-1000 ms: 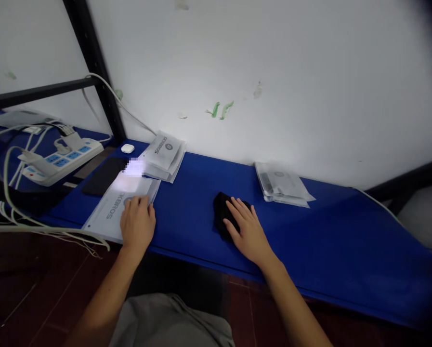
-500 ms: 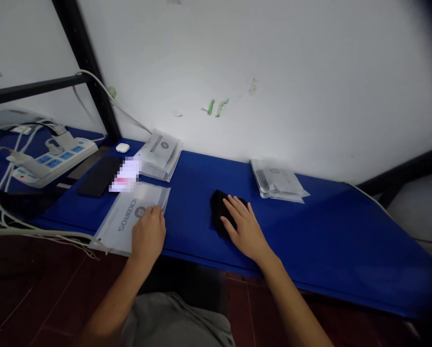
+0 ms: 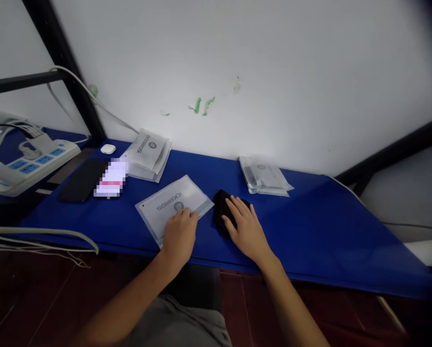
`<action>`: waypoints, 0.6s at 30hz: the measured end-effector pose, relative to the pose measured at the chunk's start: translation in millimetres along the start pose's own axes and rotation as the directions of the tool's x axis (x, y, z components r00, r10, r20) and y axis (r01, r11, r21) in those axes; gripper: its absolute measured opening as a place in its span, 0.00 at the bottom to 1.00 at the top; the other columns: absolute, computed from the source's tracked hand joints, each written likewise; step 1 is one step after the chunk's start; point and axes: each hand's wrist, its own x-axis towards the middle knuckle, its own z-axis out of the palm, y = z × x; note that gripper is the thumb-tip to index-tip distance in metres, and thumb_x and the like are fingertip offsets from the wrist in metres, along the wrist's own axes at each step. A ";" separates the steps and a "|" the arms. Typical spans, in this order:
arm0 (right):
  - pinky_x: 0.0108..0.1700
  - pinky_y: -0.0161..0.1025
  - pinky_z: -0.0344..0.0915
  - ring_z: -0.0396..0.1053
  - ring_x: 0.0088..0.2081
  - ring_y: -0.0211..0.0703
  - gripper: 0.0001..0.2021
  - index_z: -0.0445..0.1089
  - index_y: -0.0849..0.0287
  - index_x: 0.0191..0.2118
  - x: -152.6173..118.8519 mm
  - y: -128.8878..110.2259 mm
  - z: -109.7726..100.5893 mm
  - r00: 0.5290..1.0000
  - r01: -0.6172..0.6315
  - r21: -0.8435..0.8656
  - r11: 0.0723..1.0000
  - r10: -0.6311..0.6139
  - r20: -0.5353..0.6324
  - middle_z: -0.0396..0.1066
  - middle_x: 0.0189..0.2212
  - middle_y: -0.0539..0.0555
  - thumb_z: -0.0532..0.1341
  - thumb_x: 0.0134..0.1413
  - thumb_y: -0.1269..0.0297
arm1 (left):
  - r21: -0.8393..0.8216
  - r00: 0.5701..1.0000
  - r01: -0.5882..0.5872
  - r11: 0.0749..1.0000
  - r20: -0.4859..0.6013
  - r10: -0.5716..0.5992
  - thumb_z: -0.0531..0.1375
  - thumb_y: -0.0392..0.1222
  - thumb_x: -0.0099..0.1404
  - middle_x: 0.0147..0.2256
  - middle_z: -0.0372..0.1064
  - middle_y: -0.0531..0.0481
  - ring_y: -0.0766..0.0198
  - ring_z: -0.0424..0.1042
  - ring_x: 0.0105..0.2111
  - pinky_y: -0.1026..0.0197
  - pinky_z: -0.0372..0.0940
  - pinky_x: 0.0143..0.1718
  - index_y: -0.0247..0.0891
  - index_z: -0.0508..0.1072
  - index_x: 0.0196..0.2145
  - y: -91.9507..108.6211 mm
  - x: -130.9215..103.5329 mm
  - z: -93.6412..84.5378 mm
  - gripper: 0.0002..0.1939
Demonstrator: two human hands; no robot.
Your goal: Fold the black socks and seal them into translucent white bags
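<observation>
My left hand [image 3: 180, 234] is closed on the lower right part of a frosted plastic zip bag [image 3: 165, 202] with printed grey lettering and a round logo. The bag lies at a slant over the blue tabletop, and its right corner reaches a dark folded item [image 3: 221, 208], which looks like black fabric. Resting flat on that black item is my right hand [image 3: 245, 229], its fingers stretched out and slightly spread. Part of the black item is hidden under this hand.
Beyond the bag are a stack of similar bags [image 3: 147, 152], a lit phone [image 3: 111, 178], a dark phone-like slab [image 3: 82, 180] and a white earbud case [image 3: 108, 149]. More packed bags [image 3: 268, 176] lie by the wall. A power strip [image 3: 35, 164] and cables [image 3: 38, 233] are at left.
My left hand has moved right with the plastic bag, which has turned and now reaches the black item. My right hand stays on the black item. The camera view has shifted slightly.
</observation>
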 end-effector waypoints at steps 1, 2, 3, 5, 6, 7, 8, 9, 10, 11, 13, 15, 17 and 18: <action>0.62 0.63 0.51 0.54 0.64 0.55 0.25 0.56 0.58 0.63 -1.2 1.4 0.1 1.000 -0.009 -0.003 1.000 0.009 -0.009 0.58 0.62 0.61 0.48 0.63 0.57 | 0.023 1.000 0.000 1.000 -0.012 0.000 0.48 0.27 0.65 0.34 0.70 0.43 0.54 0.70 0.39 0.56 0.66 0.34 0.36 0.73 0.36 3.0 5.5 -0.8 0.14; 0.62 0.64 0.51 0.54 0.64 0.55 0.25 0.56 0.58 0.63 -2.1 2.3 0.3 1.000 -0.015 -0.004 1.000 0.015 -0.016 0.58 0.62 0.62 0.48 0.63 0.57 | 0.044 1.000 -0.002 0.999 -0.027 0.003 0.49 0.27 0.65 0.35 0.70 0.42 0.52 0.70 0.40 0.54 0.66 0.35 0.36 0.73 0.36 5.4 11.3 -1.7 0.14; 0.62 0.64 0.51 0.54 0.64 0.55 0.25 0.56 0.58 0.63 -2.7 2.8 0.5 1.000 -0.021 -0.005 1.000 0.021 -0.021 0.58 0.62 0.62 0.48 0.63 0.57 | 0.062 0.999 -0.007 0.998 -0.046 0.010 0.49 0.26 0.64 0.35 0.70 0.41 0.51 0.70 0.41 0.53 0.66 0.36 0.35 0.74 0.36 7.3 17.5 -2.6 0.15; 0.62 0.64 0.51 0.54 0.64 0.55 0.25 0.56 0.59 0.63 -3.2 2.3 1.0 0.999 -0.030 -0.003 1.000 0.030 -0.025 0.58 0.62 0.62 0.48 0.63 0.58 | 0.083 0.996 -0.023 0.996 -0.081 0.029 0.49 0.26 0.64 0.37 0.70 0.39 0.49 0.69 0.42 0.50 0.66 0.38 0.33 0.74 0.37 9.3 29.8 -4.7 0.15; 0.62 0.64 0.50 0.54 0.64 0.56 0.24 0.57 0.60 0.63 -3.1 1.7 1.2 0.999 -0.032 0.000 0.999 0.032 -0.026 0.58 0.62 0.63 0.48 0.63 0.58 | 0.087 0.994 -0.027 0.996 -0.099 0.036 0.49 0.25 0.64 0.37 0.70 0.38 0.48 0.69 0.42 0.49 0.65 0.38 0.32 0.74 0.37 9.3 35.7 -5.8 0.15; 0.62 0.64 0.50 0.54 0.64 0.56 0.24 0.57 0.60 0.63 -3.0 1.1 1.3 0.999 -0.031 0.004 0.999 0.032 -0.027 0.58 0.62 0.63 0.48 0.63 0.59 | 0.087 0.992 -0.029 0.996 -0.120 0.039 0.49 0.25 0.63 0.37 0.70 0.38 0.47 0.68 0.42 0.49 0.65 0.37 0.31 0.74 0.37 8.8 41.2 -7.0 0.15; 0.62 0.64 0.50 0.54 0.63 0.56 0.24 0.57 0.60 0.63 -3.0 0.5 1.4 0.999 -0.029 0.009 1.000 0.030 -0.029 0.58 0.62 0.63 0.48 0.63 0.59 | 0.085 0.989 -0.027 0.996 -0.143 0.040 0.48 0.25 0.63 0.37 0.70 0.37 0.47 0.68 0.42 0.49 0.65 0.37 0.31 0.73 0.37 7.7 46.3 -8.2 0.15; 0.62 0.64 0.50 0.54 0.63 0.56 0.24 0.56 0.59 0.63 -3.2 0.1 1.3 0.999 -0.027 0.014 1.000 0.027 -0.031 0.58 0.62 0.63 0.48 0.63 0.59 | 0.083 0.985 -0.024 0.996 -0.167 0.038 0.48 0.25 0.63 0.37 0.70 0.37 0.47 0.68 0.42 0.49 0.65 0.37 0.31 0.73 0.37 6.1 51.1 -9.4 0.15; 0.62 0.64 0.50 0.54 0.63 0.56 0.24 0.56 0.59 0.63 -3.6 -0.1 1.0 0.999 -0.024 0.017 1.000 0.025 -0.032 0.59 0.62 0.63 0.48 0.63 0.59 | 0.081 0.981 -0.020 0.997 -0.190 0.035 0.48 0.25 0.63 0.37 0.69 0.37 0.47 0.67 0.42 0.49 0.65 0.36 0.32 0.73 0.36 4.1 55.5 -10.4 0.15; 0.62 0.64 0.49 0.54 0.63 0.56 0.24 0.56 0.58 0.63 -4.1 -0.1 0.3 0.999 -0.022 0.020 1.000 0.022 -0.029 0.59 0.61 0.63 0.48 0.63 0.59 | 0.081 0.977 -0.014 0.997 -0.212 0.031 0.48 0.25 0.63 0.37 0.69 0.37 0.48 0.67 0.41 0.49 0.65 0.36 0.32 0.73 0.36 1.7 59.5 -11.3 0.15; 0.62 0.64 0.49 0.53 0.64 0.55 0.24 0.57 0.59 0.63 -5.4 -0.1 -2.4 1.000 -0.019 0.026 0.999 0.020 -0.009 0.59 0.62 0.62 0.48 0.63 0.59 | 0.087 0.966 0.000 0.996 -0.259 0.023 0.47 0.26 0.64 0.37 0.69 0.38 0.49 0.67 0.41 0.50 0.64 0.36 0.33 0.73 0.36 -3.8 66.8 -12.2 0.15; 0.63 0.63 0.49 0.52 0.64 0.54 0.24 0.57 0.60 0.62 -5.5 -1.0 -7.4 0.999 -0.012 0.036 0.999 0.011 0.033 0.58 0.62 0.61 0.48 0.63 0.59 | 0.090 0.951 -0.009 0.996 -0.308 0.036 0.48 0.27 0.65 0.37 0.69 0.40 0.50 0.66 0.40 0.51 0.64 0.36 0.33 0.72 0.37 -9.2 72.9 -12.2 0.14; 0.63 0.62 0.49 0.53 0.64 0.54 0.24 0.57 0.60 0.62 -2.6 -4.1 -14.2 0.998 -0.002 0.046 0.999 -0.001 0.055 0.58 0.62 0.61 0.49 0.62 0.59 | 0.090 0.935 -0.061 0.994 -0.343 0.089 0.48 0.29 0.66 0.37 0.68 0.41 0.52 0.66 0.40 0.53 0.64 0.37 0.34 0.72 0.37 -13.1 77.8 -11.8 0.13; 0.63 0.61 0.50 0.54 0.63 0.54 0.24 0.57 0.59 0.62 0.4 -6.6 -17.8 0.999 0.006 0.045 0.999 -0.008 0.043 0.58 0.62 0.60 0.50 0.62 0.59 | 0.090 0.927 -0.106 0.990 -0.351 0.131 0.48 0.29 0.66 0.37 0.68 0.42 0.52 0.66 0.40 0.53 0.64 0.37 0.34 0.72 0.38 -14.2 79.6 -11.5 0.13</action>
